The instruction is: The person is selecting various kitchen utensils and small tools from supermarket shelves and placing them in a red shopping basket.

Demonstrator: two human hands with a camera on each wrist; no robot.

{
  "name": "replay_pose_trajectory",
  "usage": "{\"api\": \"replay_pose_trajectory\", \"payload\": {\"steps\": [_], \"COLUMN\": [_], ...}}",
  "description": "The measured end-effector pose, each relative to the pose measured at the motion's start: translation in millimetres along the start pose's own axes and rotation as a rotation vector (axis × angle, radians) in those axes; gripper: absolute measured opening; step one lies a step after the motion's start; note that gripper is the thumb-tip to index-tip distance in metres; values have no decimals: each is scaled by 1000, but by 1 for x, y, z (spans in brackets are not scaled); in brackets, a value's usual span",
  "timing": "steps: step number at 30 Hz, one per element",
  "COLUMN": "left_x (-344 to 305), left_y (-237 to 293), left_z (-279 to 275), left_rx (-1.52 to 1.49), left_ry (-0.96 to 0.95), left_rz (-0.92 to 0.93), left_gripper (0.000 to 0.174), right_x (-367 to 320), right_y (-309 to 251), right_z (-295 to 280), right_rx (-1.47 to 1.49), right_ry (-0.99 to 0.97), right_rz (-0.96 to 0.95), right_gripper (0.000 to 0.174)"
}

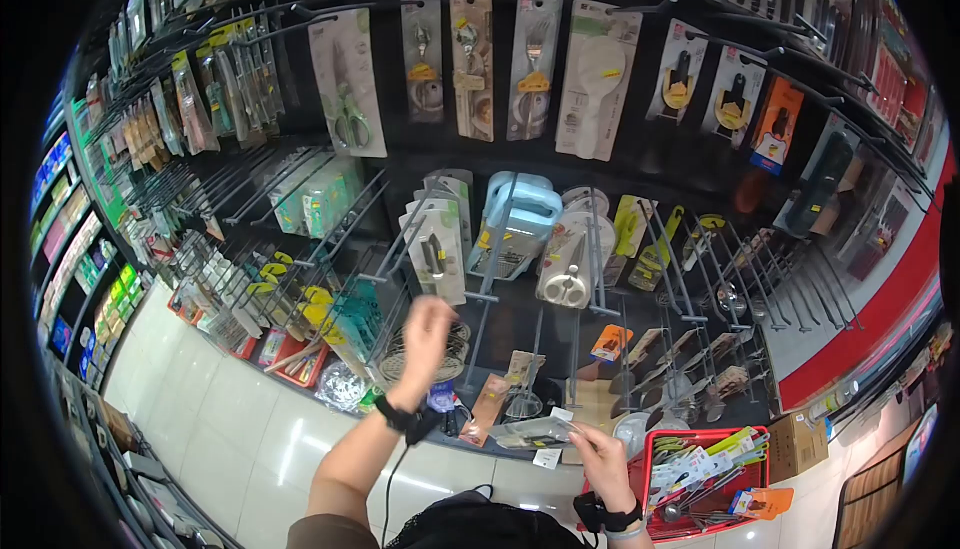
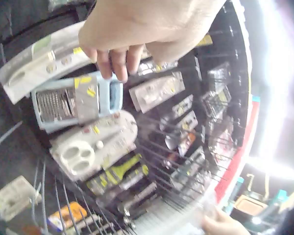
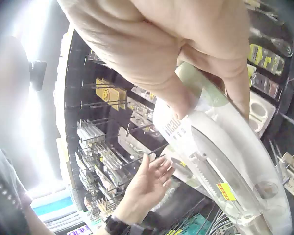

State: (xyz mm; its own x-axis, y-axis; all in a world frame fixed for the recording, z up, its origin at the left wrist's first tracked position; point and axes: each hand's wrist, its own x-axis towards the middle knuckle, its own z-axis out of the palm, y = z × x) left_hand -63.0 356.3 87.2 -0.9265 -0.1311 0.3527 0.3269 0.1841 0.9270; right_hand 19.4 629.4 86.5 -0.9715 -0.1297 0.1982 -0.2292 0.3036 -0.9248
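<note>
My right hand (image 1: 606, 467) (image 3: 161, 44) pinches the top edge of a clear and white package (image 1: 530, 435) (image 3: 213, 147) between thumb and fingers. Inside that package is a grey serrated blade, with a yellow and red label over it. My left hand (image 1: 425, 346) (image 2: 152, 29) (image 3: 146, 185) is raised and empty, its fingers loosely bent, just below the hanging scissors packs (image 1: 434, 249) in the head view. Beyond its fingers, the left wrist view shows a light blue grater (image 2: 78, 100) and a white-handled scissors pack (image 2: 95, 147).
A red basket (image 1: 652, 449) holding several packaged utensils stands on the floor at the right, beside a cardboard box (image 1: 797, 446). Long metal hooks stick out from the black rack, many carrying packs. Round wire racks (image 1: 445, 354) lie behind my left hand. Tiled floor (image 1: 250, 429) runs below.
</note>
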Motion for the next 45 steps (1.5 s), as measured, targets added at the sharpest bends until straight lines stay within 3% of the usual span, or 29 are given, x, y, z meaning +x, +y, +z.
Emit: {"api": "replay_pose_trajectory", "payload": {"steps": [2,3,6,7,8,9,10,12,13,16,18,21,25,31,37,45], "left_x": [-37,-51,-85,-92,-95,-96,-96,-91,-81,-45,-18,15,28,29,46,115], "left_y": [28,30,7,11,13,13,13,25,16,-5,30,36,26,15,1,-23], "left_z": [16,24,28,24,19,12,4,-23,-32,-79,-89,-102,-96,-92,-98,-98], "left_rx": [115,14,216,113,8,14,-61,-45,-10,320,351,157,196,18,-41,-35], "left_ry": [-307,-345,-246,-156,-66,-54,0,54,117,174,298,375,437,484,408,259], "left_rz": [107,107,168,38,-89,-89,-170,-430,-212,-71,16,100,51,33,44,140], "left_gripper": [30,28,26,24,22,22,20,14,14,16,15,16,17,12,12,12], "right_x": [11,16,27,29,31,33,29,24,21,16,15,12,10,9,10,0], "right_y": [-9,-12,-16,-15,-14,-16,-25,-23,-22,-13,-4,6,13,24,33,54], "right_z": [12,20,48,58,68,77,80,87,90,83,80,77,74,64,47,20], "right_rx": [-19,-18,105,109,61,14,65,146,221,217,198,225,215,192,220,165], "right_ry": [-41,-60,-173,-186,-190,-192,-300,-319,-324,-420,-484,-498,-468,-394,-312,-123], "right_rz": [-35,-33,-53,-57,-198,-339,-189,-172,-150,-64,-41,18,37,70,126,195], "right_gripper": [20,20,20,20,24,28,35,36,37,37,38,35,33,32,29,28]}}
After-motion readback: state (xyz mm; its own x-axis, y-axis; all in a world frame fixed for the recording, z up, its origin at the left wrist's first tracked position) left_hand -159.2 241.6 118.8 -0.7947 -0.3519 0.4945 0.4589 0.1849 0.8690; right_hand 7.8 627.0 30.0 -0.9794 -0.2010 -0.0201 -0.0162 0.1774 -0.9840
